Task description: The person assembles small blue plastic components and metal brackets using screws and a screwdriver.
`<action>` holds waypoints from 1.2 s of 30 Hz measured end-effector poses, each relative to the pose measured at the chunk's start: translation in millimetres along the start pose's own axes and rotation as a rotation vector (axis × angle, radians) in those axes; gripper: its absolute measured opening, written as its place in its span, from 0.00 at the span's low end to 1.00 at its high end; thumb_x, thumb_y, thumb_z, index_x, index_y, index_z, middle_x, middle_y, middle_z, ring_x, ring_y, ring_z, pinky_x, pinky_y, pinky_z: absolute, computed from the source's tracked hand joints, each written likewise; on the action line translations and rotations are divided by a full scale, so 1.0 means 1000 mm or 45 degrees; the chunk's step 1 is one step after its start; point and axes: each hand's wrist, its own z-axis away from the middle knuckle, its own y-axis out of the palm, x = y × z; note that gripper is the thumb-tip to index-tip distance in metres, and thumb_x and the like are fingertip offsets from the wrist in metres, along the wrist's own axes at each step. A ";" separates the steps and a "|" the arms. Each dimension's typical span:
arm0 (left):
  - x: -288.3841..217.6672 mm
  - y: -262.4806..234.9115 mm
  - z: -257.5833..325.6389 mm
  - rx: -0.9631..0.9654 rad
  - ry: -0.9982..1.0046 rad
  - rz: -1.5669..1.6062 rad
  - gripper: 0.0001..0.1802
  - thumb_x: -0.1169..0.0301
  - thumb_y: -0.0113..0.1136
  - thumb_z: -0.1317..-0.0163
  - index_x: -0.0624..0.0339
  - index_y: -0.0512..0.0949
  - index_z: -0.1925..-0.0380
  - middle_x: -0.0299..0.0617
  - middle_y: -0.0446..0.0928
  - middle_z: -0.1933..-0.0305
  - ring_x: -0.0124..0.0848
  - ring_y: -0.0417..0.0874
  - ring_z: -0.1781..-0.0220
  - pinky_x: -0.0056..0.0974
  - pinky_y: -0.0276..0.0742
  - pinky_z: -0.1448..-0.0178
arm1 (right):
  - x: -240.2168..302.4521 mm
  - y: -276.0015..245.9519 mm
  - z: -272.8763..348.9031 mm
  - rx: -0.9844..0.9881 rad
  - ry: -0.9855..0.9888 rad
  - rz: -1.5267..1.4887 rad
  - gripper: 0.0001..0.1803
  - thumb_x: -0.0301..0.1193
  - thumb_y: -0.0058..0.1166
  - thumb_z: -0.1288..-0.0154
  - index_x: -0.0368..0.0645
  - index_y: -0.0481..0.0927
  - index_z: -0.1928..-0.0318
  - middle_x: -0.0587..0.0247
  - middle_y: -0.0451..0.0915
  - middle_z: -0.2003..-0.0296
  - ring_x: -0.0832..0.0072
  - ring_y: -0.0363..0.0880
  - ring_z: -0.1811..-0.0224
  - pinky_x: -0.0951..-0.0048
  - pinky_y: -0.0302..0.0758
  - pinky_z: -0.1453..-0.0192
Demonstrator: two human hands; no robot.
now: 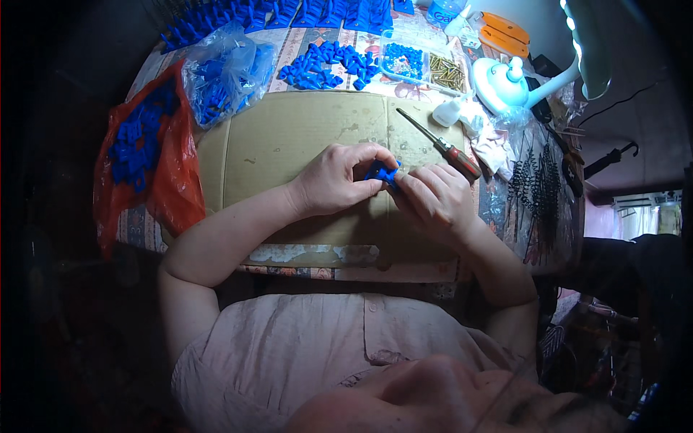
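Note:
Over the cardboard sheet (289, 133), my left hand (336, 177) pinches a small blue plastic part (380, 172) between thumb and fingers. My right hand (439, 196) meets it from the other side, its thumb and fingers closed at the part's right end. Whether a second small piece sits between the right fingertips is hidden. Just beyond my right hand lies a screwdriver (458, 157) with a red and dark handle, its shaft slanting toward the far left.
Blue parts fill a red bag (189, 173) and a clear bag (231, 72). Loose blue pieces (317, 65) lie behind the cardboard, beside a divided plastic box (426, 49) with brass-coloured screws. At right stand a lamp (502, 83), a small white bottle (446, 113) and black spiral strips (538, 180).

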 end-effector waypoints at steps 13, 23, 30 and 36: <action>0.004 -0.007 -0.001 0.115 -0.058 0.115 0.15 0.80 0.58 0.40 0.60 0.76 0.52 0.33 0.79 0.65 0.17 0.76 0.66 0.27 0.74 0.60 | -0.010 -0.011 0.000 0.075 0.059 -0.059 0.14 0.35 0.64 0.45 0.41 0.77 0.63 0.63 0.75 0.73 0.67 0.77 0.72 0.67 0.72 0.69; 0.014 -0.027 -0.006 0.040 -0.115 0.782 0.20 0.76 0.57 0.34 0.60 0.68 0.42 0.37 0.75 0.54 0.22 0.76 0.55 0.31 0.76 0.50 | -0.039 -0.018 0.018 0.350 0.570 0.560 0.12 0.33 0.61 0.45 0.41 0.76 0.64 0.61 0.73 0.68 0.65 0.73 0.60 0.63 0.71 0.57; 0.018 -0.032 -0.008 0.042 -0.156 0.814 0.21 0.73 0.57 0.33 0.59 0.67 0.41 0.39 0.77 0.58 0.23 0.77 0.58 0.32 0.77 0.51 | -0.032 -0.020 0.010 0.250 0.536 0.424 0.08 0.28 0.57 0.42 0.41 0.75 0.63 0.58 0.73 0.69 0.62 0.75 0.66 0.64 0.73 0.63; 0.025 -0.036 -0.011 0.082 -0.117 0.907 0.21 0.69 0.56 0.32 0.57 0.66 0.40 0.42 0.78 0.57 0.25 0.79 0.57 0.31 0.76 0.53 | -0.022 -0.030 0.006 0.096 0.436 -0.186 0.11 0.24 0.58 0.41 0.40 0.76 0.57 0.54 0.77 0.68 0.57 0.80 0.71 0.62 0.76 0.69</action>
